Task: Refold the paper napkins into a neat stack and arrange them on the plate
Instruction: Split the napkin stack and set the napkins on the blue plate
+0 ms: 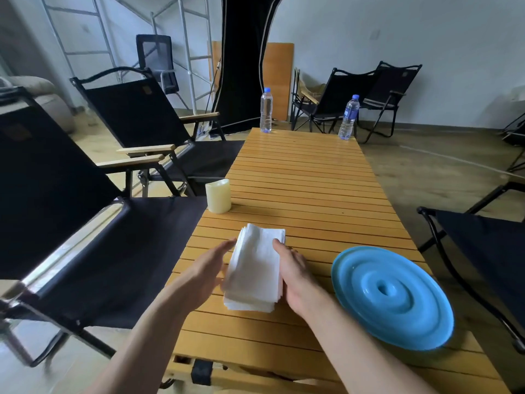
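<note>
A stack of white paper napkins (254, 270) lies on the wooden slatted table (309, 177), near its front left part. My left hand (203, 273) presses flat against the stack's left side with straight fingers. My right hand (295, 275) presses against the stack's right side, its fingertips resting on the top napkin. The stack's lower layers stick out a little at the near end. A blue round plate (393, 297) with raised rings sits to the right of the napkins, apart from them and with nothing on it.
A cream pillar candle (218, 196) stands at the table's left edge beyond the napkins. Two water bottles (266, 110) (349, 118) stand at the far end. Black folding chairs (85, 211) (483, 243) flank the table on both sides.
</note>
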Demonstrator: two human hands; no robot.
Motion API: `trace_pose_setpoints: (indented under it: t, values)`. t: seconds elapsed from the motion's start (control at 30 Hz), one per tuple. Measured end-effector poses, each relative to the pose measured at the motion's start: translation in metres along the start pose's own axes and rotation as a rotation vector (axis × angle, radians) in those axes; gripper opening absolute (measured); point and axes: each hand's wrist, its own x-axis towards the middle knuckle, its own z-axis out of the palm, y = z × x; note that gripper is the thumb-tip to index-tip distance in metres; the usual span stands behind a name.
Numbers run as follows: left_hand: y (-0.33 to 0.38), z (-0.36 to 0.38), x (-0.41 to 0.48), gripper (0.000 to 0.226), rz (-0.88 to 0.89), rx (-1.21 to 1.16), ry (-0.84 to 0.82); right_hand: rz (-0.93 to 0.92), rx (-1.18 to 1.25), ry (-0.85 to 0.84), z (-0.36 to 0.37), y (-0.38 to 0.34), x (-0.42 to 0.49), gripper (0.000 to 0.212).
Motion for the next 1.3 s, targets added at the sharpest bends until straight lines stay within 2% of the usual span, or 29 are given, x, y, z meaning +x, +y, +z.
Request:
trace_pose_setpoints:
  t: [0.07,0.17,0.3,0.4,0.47,0.53,0.63,0.73,0.83,0.9,1.03,1.1,1.2,1.3]
  values:
    - [0.005,-0.001,0.001,0.019,-0.014,0.087,0.035,0.023,-0.063,0.003,-0.005,0.002,0.003,0.049]
    - [0.004,0.004,0.004,0.043,-0.064,0.213,0.066,0.050,-0.088,-0.038,-0.001,0.004,0.004,0.047]
    - [0.002,0.005,0.003,0.034,-0.043,0.199,0.101,0.031,-0.048,-0.046,-0.001,0.002,0.002,0.051]
    - [0.000,-0.001,-0.005,0.032,0.059,0.125,-0.027,0.038,-0.028,-0.122,-0.005,0.000,-0.003,0.057]
    - [-0.003,-0.003,-0.010,0.043,0.154,0.095,-0.136,0.007,-0.064,-0.220,-0.008,-0.001,-0.006,0.047]
    - [-0.005,-0.004,-0.010,0.052,0.287,0.101,-0.166,-0.111,-0.149,-0.267,-0.009,-0.005,-0.012,0.042]
    - [-0.005,-0.003,-0.011,0.071,0.510,0.125,-0.134,-0.366,-0.271,-0.304,-0.010,-0.011,-0.015,0.059]
    - [-0.005,-0.003,-0.009,0.085,0.704,0.135,-0.075,-0.597,-0.258,-0.315,-0.013,-0.015,-0.012,0.073]
    - [-0.012,-0.002,-0.008,0.097,0.734,0.151,-0.107,-0.692,-0.216,-0.384,-0.016,-0.019,-0.009,0.083]
    - [-0.018,-0.001,-0.007,0.101,0.721,0.189,-0.129,-0.690,-0.234,-0.444,-0.017,-0.014,-0.007,0.081]
    - [-0.029,0.007,-0.005,0.101,0.756,0.211,-0.086,-0.604,-0.264,-0.447,-0.016,0.001,-0.010,0.082]
    - [-0.028,0.013,-0.005,0.103,0.801,0.213,-0.041,-0.629,-0.278,-0.458,-0.014,0.003,-0.012,0.080]
    - [-0.026,0.015,-0.004,0.096,0.873,0.185,-0.013,-0.666,-0.255,-0.443,-0.011,0.000,-0.017,0.089]
    - [-0.033,0.008,-0.003,0.098,0.848,0.202,-0.042,-0.670,-0.287,-0.449,-0.013,0.003,-0.019,0.093]
